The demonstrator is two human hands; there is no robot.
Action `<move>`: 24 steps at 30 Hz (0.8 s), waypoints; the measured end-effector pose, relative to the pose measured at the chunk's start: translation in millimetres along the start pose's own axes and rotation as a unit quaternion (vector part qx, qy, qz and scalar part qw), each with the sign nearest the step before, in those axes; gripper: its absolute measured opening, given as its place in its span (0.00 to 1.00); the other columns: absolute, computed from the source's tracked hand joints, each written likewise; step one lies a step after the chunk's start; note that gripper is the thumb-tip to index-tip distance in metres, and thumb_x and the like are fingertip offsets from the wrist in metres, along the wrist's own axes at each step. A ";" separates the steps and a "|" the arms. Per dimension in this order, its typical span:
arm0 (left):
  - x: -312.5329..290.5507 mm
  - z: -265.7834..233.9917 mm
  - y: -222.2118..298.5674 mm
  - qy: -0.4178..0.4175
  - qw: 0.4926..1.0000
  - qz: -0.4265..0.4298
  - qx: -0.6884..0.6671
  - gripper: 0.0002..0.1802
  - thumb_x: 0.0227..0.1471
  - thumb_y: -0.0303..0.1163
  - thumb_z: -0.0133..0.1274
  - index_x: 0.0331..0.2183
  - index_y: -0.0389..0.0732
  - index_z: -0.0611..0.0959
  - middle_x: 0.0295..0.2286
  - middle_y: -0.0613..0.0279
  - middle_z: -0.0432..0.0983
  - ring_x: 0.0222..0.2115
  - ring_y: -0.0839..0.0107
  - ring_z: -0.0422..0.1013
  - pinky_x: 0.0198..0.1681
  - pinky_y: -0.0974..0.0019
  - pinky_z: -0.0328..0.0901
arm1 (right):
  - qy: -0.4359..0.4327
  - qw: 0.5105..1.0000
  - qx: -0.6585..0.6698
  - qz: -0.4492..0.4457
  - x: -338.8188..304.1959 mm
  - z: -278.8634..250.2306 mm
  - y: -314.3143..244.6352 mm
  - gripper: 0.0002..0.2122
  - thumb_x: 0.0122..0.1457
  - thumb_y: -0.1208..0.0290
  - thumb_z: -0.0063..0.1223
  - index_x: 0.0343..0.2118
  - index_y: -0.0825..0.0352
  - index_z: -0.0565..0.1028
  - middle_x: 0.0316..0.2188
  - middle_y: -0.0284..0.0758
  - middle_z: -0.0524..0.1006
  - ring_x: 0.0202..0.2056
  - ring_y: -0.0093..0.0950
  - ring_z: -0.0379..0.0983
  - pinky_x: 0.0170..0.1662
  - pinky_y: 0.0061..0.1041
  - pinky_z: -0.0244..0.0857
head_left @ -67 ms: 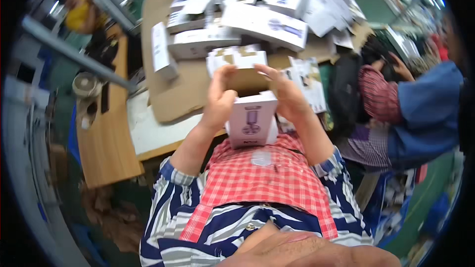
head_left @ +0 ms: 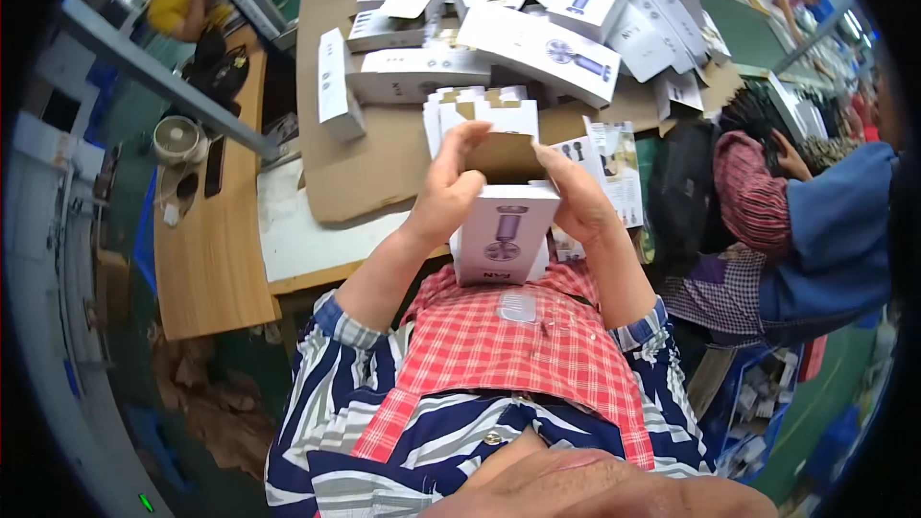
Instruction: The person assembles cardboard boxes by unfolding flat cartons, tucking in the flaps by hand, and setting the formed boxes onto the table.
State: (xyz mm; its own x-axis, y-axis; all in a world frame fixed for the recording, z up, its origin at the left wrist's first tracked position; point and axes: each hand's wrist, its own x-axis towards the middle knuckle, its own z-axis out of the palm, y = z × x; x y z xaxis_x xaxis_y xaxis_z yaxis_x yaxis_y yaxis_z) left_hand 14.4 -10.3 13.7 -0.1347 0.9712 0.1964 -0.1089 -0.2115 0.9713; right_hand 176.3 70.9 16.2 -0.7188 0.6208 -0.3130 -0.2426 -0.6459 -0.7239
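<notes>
Just in front of my red checked apron stands a white cardboard box with a purple picture of a fan on the side facing me. Its top is open and shows a brown, shadowed inside. My left hand grips its left side, fingers curled at the upper rim. On the opposite side my right hand holds the box, fingertips near the open top. Just beyond it are several white cartons with brown flap edges, packed close together. Printed flat cardboard lies to the right of my right hand.
A heap of white boxes covers the far part of a brown cardboard sheet. One narrow box stands at its left. A wooden bench with a small fan is at left. A co-worker in blue sits at right.
The view has shifted slightly, so the table and boxes appear farther right. Both hands keep their hold on the box, with no clear change in grip.
</notes>
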 end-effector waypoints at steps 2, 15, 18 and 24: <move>7.2 -5.4 -1.6 -0.069 0.985 -0.055 -0.151 0.29 0.44 0.20 0.38 0.52 0.35 0.56 0.48 0.55 0.59 0.51 0.67 0.54 0.54 0.67 0.49 | 0.007 0.997 -0.071 -0.004 -6.8 -3.7 1.1 0.17 0.56 0.69 0.42 0.48 0.70 0.64 0.40 0.33 0.70 0.41 0.22 0.67 0.42 0.20 0.63; 1.9 -27.2 -6.0 -0.048 0.947 -0.204 -0.242 0.13 0.36 0.18 0.38 0.23 0.33 0.78 0.45 0.49 0.65 0.40 0.68 0.66 0.41 0.71 0.62 | -0.125 0.884 -0.445 -0.075 8.0 4.9 -19.5 0.12 0.56 0.66 0.46 0.38 0.67 0.74 0.34 0.35 0.75 0.38 0.22 0.69 0.41 0.21 0.63; -1.3 -26.2 -9.1 -0.073 0.961 -0.178 -0.201 0.13 0.39 0.20 0.37 0.23 0.32 0.78 0.44 0.49 0.67 0.34 0.71 0.67 0.37 0.73 0.63 | -0.158 0.813 -0.551 -0.103 12.2 11.7 -32.2 0.15 0.52 0.66 0.50 0.40 0.68 0.72 0.32 0.39 0.75 0.35 0.28 0.71 0.40 0.23 0.63; -3.0 -31.0 -8.1 -0.087 0.976 -0.153 -0.126 0.14 0.44 0.23 0.37 0.26 0.31 0.78 0.44 0.50 0.67 0.39 0.70 0.66 0.42 0.72 0.61 | -0.151 0.708 -0.689 0.034 20.6 32.0 -49.2 0.21 0.48 0.65 0.54 0.46 0.66 0.67 0.37 0.42 0.73 0.37 0.28 0.70 0.41 0.24 0.62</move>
State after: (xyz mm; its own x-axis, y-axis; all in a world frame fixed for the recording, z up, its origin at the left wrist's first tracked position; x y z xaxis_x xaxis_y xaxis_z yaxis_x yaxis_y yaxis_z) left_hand -14.8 -14.8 1.1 0.1096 0.9924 -0.0560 -0.3592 0.0920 0.9287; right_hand 152.5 101.3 65.1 -0.8552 0.3522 -0.3801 0.5157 0.5055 -0.6918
